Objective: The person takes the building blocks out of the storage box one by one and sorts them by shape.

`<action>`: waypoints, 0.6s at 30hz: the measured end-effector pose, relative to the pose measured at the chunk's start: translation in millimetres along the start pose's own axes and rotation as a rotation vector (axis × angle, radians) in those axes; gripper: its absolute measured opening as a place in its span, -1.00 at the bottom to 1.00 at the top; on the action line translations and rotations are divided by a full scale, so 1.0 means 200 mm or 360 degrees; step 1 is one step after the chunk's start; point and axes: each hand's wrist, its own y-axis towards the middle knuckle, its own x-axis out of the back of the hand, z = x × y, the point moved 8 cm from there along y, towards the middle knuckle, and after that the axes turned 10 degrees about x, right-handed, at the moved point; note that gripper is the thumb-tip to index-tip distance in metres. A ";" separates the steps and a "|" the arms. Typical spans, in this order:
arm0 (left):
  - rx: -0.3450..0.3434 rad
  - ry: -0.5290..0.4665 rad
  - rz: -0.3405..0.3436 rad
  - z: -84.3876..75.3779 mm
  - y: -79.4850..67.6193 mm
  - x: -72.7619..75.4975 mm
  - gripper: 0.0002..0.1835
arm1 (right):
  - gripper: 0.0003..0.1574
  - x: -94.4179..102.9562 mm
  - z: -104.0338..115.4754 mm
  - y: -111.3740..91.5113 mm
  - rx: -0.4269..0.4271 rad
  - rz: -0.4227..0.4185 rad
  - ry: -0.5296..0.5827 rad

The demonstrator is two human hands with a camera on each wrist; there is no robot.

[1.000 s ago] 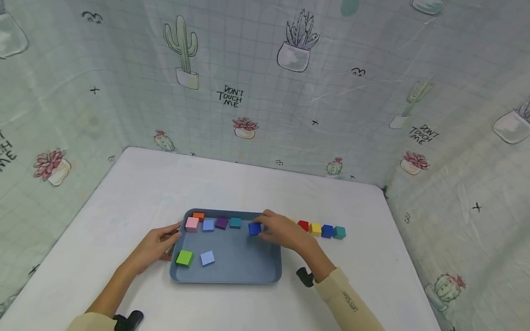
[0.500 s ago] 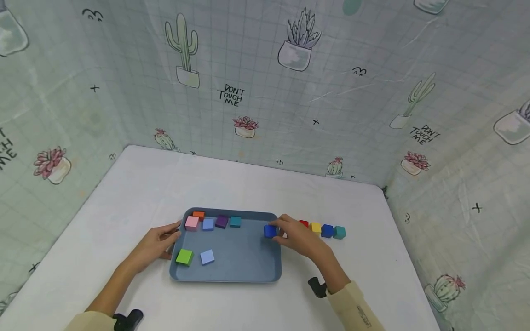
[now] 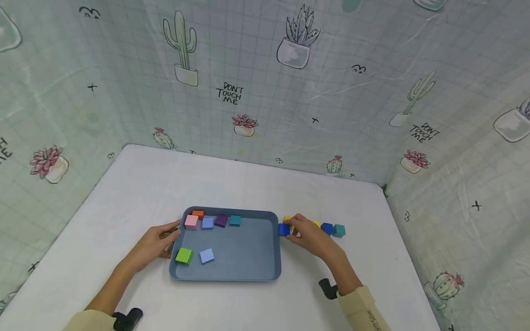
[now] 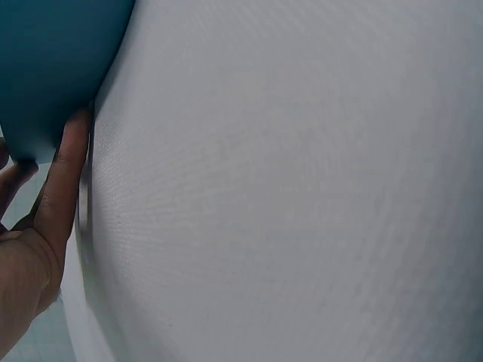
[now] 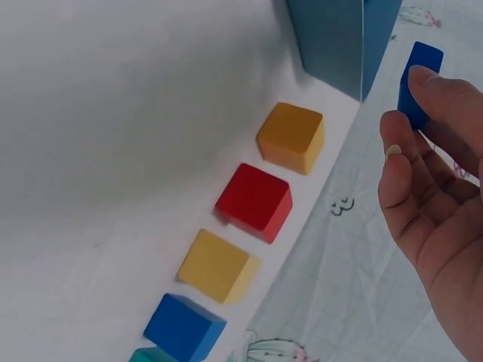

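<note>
My right hand (image 3: pixel 308 233) pinches a blue cube (image 3: pixel 284 230) between thumb and fingertips, just over the right rim of the blue-grey tray (image 3: pixel 248 257). In the right wrist view the held cube shows its narrow side, raised above the table. My left hand (image 3: pixel 151 246) touches the tray's left edge, fingers spread along it; in the left wrist view a finger (image 4: pixel 72 162) lies nearly straight against the tray's side. Behind the right hand runs a row of cubes: orange-yellow (image 5: pixel 290 137), red (image 5: pixel 254 202), yellow (image 5: pixel 219 265), blue (image 5: pixel 183 328) and teal (image 5: pixel 152 355).
Inside the tray, an orange cube (image 3: pixel 198 214), a pink cube (image 3: pixel 191 222), a light blue cube (image 3: pixel 208 224), a purple cube (image 3: pixel 221 221) and a teal cube (image 3: pixel 235 221) stand at the back. Nearer are a green cube (image 3: pixel 184 256) and another light blue cube (image 3: pixel 206 256).
My right hand has carried the blue cube rightward, from inside the tray to its right rim. The left hand stays at the tray's left edge.
</note>
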 end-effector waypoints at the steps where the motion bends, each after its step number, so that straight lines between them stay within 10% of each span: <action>1: -0.0002 0.0003 0.0000 0.00 0.00 0.00 -0.33 | -0.54 0.00 -0.01 -0.01 -0.0028 -0.0003 -0.0006; 18: 0.0011 -0.0010 0.0024 0.01 0.01 0.00 -0.33 | -0.54 -0.15 -0.13 -0.12 -0.0265 0.0130 0.0047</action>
